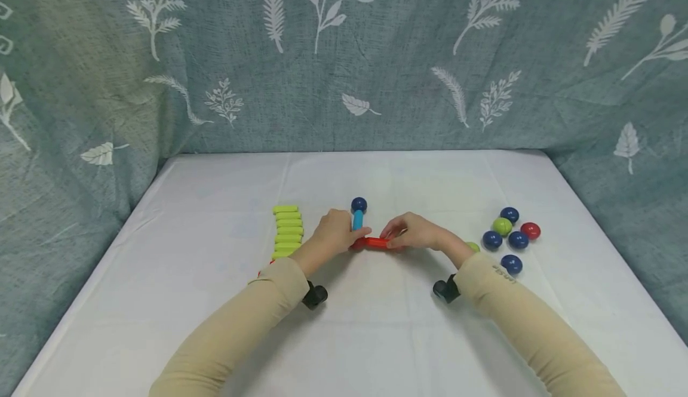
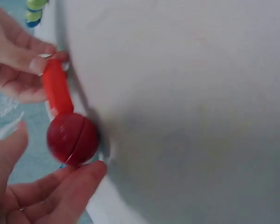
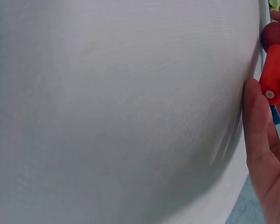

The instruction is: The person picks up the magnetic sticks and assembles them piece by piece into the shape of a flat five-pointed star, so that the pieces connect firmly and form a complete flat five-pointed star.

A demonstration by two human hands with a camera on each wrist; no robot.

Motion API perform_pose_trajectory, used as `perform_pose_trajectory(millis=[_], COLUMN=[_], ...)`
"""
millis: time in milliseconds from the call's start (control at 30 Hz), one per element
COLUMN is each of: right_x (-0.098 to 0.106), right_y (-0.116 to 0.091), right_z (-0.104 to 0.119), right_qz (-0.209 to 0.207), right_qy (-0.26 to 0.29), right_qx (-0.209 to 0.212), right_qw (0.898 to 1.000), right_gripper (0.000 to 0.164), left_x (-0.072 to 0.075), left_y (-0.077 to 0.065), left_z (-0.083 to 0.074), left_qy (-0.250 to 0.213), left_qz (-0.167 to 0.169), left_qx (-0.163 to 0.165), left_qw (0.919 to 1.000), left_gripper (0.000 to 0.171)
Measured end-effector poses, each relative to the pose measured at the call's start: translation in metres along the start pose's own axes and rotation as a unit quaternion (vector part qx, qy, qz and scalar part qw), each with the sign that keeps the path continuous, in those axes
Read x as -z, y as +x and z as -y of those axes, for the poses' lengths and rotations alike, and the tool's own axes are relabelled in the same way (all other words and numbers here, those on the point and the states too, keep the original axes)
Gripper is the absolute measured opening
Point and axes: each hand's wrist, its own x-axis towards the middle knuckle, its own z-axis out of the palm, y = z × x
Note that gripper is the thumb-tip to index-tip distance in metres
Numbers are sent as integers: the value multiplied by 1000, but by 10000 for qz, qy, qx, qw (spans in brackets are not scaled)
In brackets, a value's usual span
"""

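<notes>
My right hand point(image 1: 416, 231) pinches a red magnetic building stick point(image 1: 376, 243) between thumb and fingers. The stick's free end, with a small round metal spot, faces the camera in the right wrist view. Its other end meets a dark red ball point(image 2: 72, 139). At that ball is my left hand point(image 1: 333, 231), fingertips right at its underside and the thumb held apart from it. A light blue stick point(image 1: 358, 220) runs from near the red ball to a dark blue ball point(image 1: 359, 205) on the far side. Part of the red ball is hidden by the left hand in the head view.
Left of the hands lies a column of several lime green sticks point(image 1: 289, 230), with a bit of red at its near end. Several loose balls, dark blue point(image 1: 512, 264), green point(image 1: 502, 226) and red point(image 1: 530, 230), sit at the right. A white cloth covers the table point(image 1: 365, 355).
</notes>
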Motion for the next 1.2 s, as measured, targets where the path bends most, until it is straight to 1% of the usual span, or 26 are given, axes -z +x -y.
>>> perform_pose_trajectory(millis=[33, 67, 100, 200, 267, 300, 433, 500, 567, 700, 833, 933, 1033, 1100, 1200], right_x=[0, 0, 0, 0, 0, 0, 0, 0, 0, -1, -1, -2, -2, -2, -1], right_y=[0, 0, 0, 0, 0, 0, -1, -1, -1, -2, -4, -5, -6, -6, -6], right_z=[0, 0, -1, -3, -3, -3, -2, -1, -1, 1, 1, 1, 1, 1, 1], right_qz=[-9, -18, -23, -41, -38, -33, -9, -3, 6, 48, 104, 118, 144, 168, 178], right_qy=[-12, -38, -45, -39, -27, -2, 14, 31, 24, 32, 23, 41, 55, 35, -25], right_qx=[22, 32, 31, -31, -67, -89, -48, -18, -18, -75, -28, -19, -15, 11, 50], right_qw=[10000, 10000, 10000, 10000, 10000, 10000, 10000, 10000, 10000, 10000, 9999, 9999, 9999, 9999, 9998], right_gripper=[22, 23, 23, 23, 23, 23, 23, 23, 23, 22, 22, 22, 22, 22, 22], left_x=[3, 6, 10, 27, 38, 44, 59, 63, 66, 67, 66, 64, 62, 63, 66], left_y=[0, 1, 1, 4, 7, 9, 15, 16, 18, 19, 19, 20, 21, 22, 22], left_z=[2, 5, 8, 21, 34, 41, 71, 83, 93, 111, 121, 125, 127, 127, 126], left_qy=[-8, 12, 65, 226, 353, 381, 252, 137, 105, 92, 78, 143, 189, 243, 357], left_qz=[14, -71, -82, -140, -135, -21, 106, 128, 122, 167, 316, 340, 286, 265, 140], left_qx=[-1, -59, -58, -39, -68, -32, -262, -292, -228, 157, 375, 326, 259, 181, 49], left_qw=[10000, 10000, 9999, 9996, 9993, 9993, 9993, 9994, 9996, 9997, 9988, 9988, 9991, 9992, 9993], left_gripper=[44, 45, 45, 39, 34, 32, 29, 29, 29, 31, 32, 31, 30, 29, 27])
